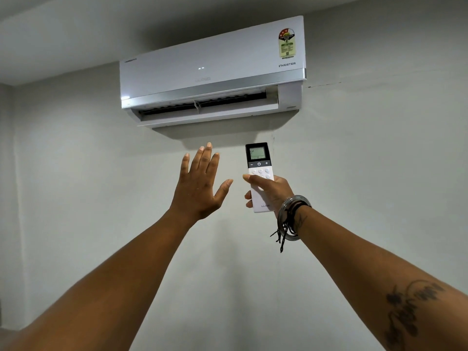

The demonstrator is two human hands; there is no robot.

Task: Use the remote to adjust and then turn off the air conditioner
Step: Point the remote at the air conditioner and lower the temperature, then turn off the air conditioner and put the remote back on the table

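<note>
A white wall-mounted air conditioner [212,72] hangs high on the wall, its bottom louvre [210,111] swung open and two small lights lit on its front. My right hand [271,192] holds a white remote [258,171] upright below the unit, screen lit, thumb resting across its white buttons. My left hand [200,183] is raised beside the remote, palm toward the unit, fingers spread and holding nothing, just under the open vent.
A plain grey wall [379,160] fills the view, with a thin crack to the right of the unit. The ceiling [76,26] meets the wall just above the air conditioner. Bracelets and black cords circle my right wrist [291,216].
</note>
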